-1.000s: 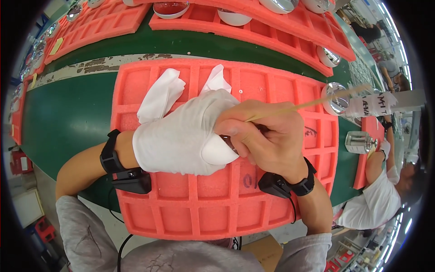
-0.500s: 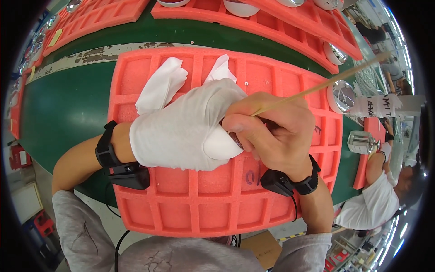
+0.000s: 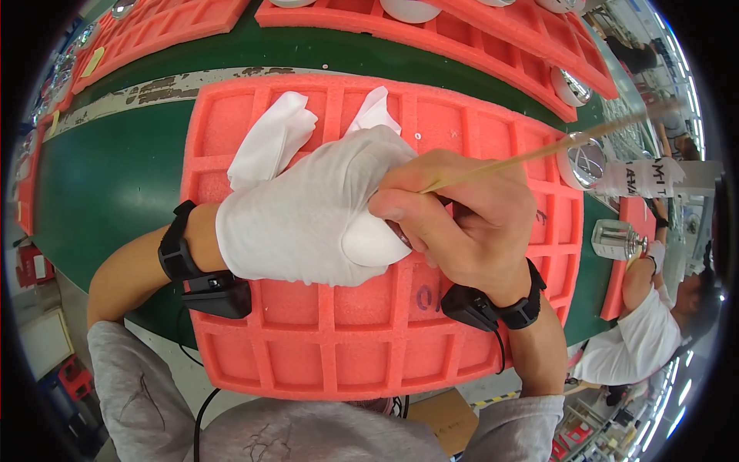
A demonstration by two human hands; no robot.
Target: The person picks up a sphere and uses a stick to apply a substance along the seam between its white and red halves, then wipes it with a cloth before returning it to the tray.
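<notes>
My left hand (image 3: 300, 208), in a white glove, is closed round a smooth white rounded shell (image 3: 375, 242); the glove and my other hand hide most of it. My bare right hand (image 3: 469, 219) pinches a thin wooden stick (image 3: 531, 156) between thumb and fingers. The stick's long end slants up to the right, and its working end is hidden by my fingers beside the shell. Both hands are together above a red foam tray (image 3: 362, 314) divided into square compartments. Two crumpled white cloths (image 3: 273, 137) lie in its far compartments.
Further red foam trays (image 3: 165, 37) with white and mirrored domes stand at the back. At right are a mirrored dome (image 3: 583, 160), a clear glass bottle with a metal top (image 3: 616, 239) and a taped grey post (image 3: 697, 179). Beyond them sits another person in white (image 3: 635, 343).
Both hands have shifted very slightly up and left, still holding the shell and stick. The stick's far end has swung a little down and right.
</notes>
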